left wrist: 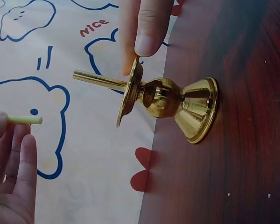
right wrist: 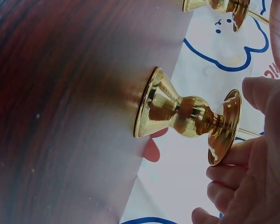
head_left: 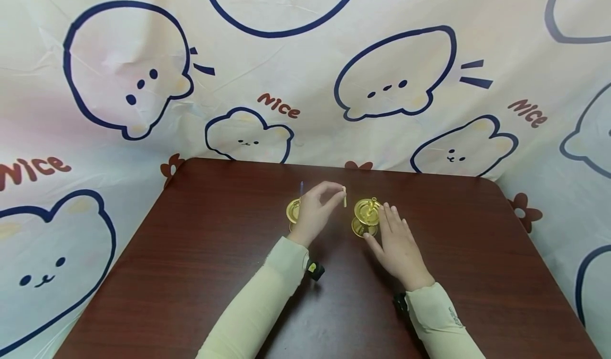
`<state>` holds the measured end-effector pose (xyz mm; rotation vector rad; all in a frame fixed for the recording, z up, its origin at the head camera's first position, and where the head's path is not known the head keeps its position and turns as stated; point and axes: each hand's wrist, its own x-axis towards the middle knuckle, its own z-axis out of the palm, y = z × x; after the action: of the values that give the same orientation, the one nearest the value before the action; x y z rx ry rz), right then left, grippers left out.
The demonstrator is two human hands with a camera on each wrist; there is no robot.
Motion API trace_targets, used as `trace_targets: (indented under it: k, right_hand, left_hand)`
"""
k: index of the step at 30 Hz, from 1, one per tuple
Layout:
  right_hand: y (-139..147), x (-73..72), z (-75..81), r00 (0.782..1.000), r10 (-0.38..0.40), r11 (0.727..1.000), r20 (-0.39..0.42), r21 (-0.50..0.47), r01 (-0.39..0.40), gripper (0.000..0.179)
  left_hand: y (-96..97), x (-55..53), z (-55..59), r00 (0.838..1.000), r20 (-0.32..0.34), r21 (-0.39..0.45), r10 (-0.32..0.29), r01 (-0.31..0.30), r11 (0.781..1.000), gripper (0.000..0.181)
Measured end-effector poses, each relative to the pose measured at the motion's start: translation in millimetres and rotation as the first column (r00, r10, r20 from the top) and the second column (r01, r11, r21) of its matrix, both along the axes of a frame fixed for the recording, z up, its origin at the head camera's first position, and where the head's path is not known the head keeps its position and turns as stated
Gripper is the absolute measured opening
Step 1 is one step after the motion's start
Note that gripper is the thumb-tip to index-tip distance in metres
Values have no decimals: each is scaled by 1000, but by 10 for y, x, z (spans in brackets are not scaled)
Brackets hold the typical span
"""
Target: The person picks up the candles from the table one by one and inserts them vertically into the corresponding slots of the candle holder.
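Note:
My left hand [head_left: 317,209] pinches a short pale yellow stick [head_left: 345,196] like a thin candle between thumb and fingers, beside and above a shiny gold candle holder [head_left: 366,212]. This holder stands upright, with a wide dish and a thin tube [left wrist: 98,79] rising from it. Around the dish's rim, my right hand [head_left: 398,242] has its thumb and index finger on opposite sides, the other fingers fairly straight. Partly hidden behind my left wrist is a second gold holder [head_left: 292,210], with a thin blue-looking upright above it.
Both holders stand on a dark brown wooden table [head_left: 191,274], towards its far side. A pale cloth [head_left: 305,72] printed with cartoon bears hangs behind and beside the table. Each wrist wears a small black device [head_left: 315,270] at the sleeve cuff.

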<state>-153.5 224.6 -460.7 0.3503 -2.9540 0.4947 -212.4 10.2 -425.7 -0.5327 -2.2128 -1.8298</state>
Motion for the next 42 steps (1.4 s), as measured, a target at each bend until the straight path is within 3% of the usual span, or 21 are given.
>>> trace_targets:
  k: [11, 20, 42]
  right_hand:
    - [2, -2, -7, 1000, -7, 1000, 13, 1, 7, 78]
    - [6, -3, -20, 1000, -7, 1000, 8, -4, 7, 78]
    - [-7, 3, -26, 1000, -8, 1000, 9, -7, 8, 79]
  left_hand:
    - [136, -67, 27, 1000, -22, -49, -4, 3, 999, 19]
    - [241, -81, 84, 999, -10, -10, -38, 38, 999, 18]
    - [400, -125, 111, 995, -84, -61, -55, 50, 997, 15]
